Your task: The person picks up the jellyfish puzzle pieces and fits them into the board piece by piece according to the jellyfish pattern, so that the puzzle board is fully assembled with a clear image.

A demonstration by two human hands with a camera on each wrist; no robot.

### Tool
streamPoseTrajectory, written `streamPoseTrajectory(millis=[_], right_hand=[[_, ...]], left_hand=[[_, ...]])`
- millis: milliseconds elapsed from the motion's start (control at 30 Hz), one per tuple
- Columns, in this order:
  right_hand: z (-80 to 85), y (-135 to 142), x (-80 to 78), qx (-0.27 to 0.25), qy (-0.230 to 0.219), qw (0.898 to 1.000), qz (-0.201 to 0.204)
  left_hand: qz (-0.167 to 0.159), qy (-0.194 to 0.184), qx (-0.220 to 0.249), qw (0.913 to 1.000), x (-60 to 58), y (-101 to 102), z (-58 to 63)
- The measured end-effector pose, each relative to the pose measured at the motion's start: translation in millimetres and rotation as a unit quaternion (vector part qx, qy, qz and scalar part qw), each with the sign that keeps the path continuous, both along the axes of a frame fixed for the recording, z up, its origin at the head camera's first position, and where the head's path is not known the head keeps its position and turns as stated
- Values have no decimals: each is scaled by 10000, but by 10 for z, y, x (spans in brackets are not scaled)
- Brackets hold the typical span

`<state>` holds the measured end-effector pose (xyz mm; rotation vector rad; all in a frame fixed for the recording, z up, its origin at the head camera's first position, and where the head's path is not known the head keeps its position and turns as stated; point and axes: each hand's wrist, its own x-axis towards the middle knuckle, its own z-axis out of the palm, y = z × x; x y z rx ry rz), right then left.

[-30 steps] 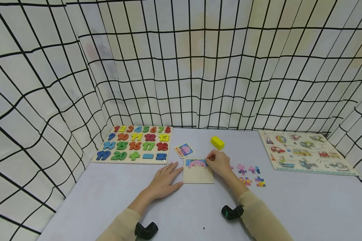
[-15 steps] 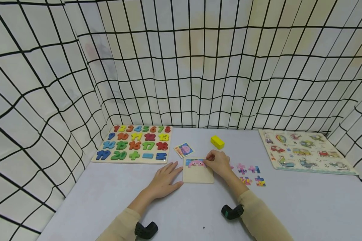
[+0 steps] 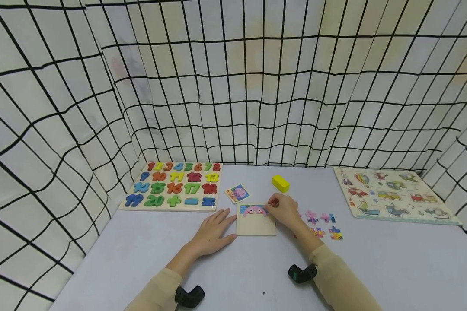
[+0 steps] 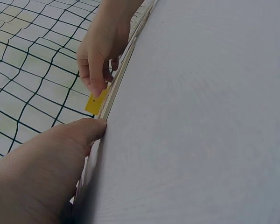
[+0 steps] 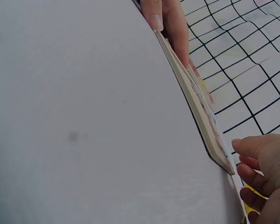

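Note:
A small square wooden jigsaw board [image 3: 255, 226] lies in front of the person, its upper strip filled with blue and pink picture pieces [image 3: 253, 210]. Flat on the table, the left hand [image 3: 212, 235] spreads its fingers, with forefinger and thumb tips at the board's left edge. The right hand [image 3: 283, 210] curls over the top right corner, thumb and forefinger pinching at a puzzle piece there, which the fingers mostly hide. In the right wrist view, the right thumb and bent fingers [image 5: 259, 172] are close beside the corner of the board [image 5: 196, 105].
Loose jigsaw pieces [image 3: 327, 218] lie right of the board, partly behind the right forearm. Behind it are a small picture card [image 3: 238, 193] and a yellow block [image 3: 280, 183]. A number puzzle [image 3: 183, 201] stands left, a vehicle puzzle [image 3: 397, 196] right. Black netting [image 3: 257, 103] encloses the table.
The right hand's fingertips have shifted slightly left along the board's top edge, then stayed almost still at the corner. The left hand has not moved.

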<state>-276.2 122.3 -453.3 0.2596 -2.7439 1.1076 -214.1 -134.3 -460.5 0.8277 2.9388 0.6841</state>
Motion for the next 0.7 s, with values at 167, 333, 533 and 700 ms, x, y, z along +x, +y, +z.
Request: streamPoseTrajectory(millis=[167, 333, 533, 700], right_hand=[[52, 116, 30, -29, -5, 9999, -155], [72, 247, 46, 91, -46, 9993, -353], [51, 429, 91, 194, -181, 9989, -376], [37, 556, 154, 285, -123, 9988, -383]], left_hand=[[-17, 24, -3, 10000, -11, 4, -5], [-1, 65, -7, 10000, -9, 7, -3], [-2, 86, 5, 10000, 0, 17, -7], [28, 74, -38, 10000, 3, 20, -10]])
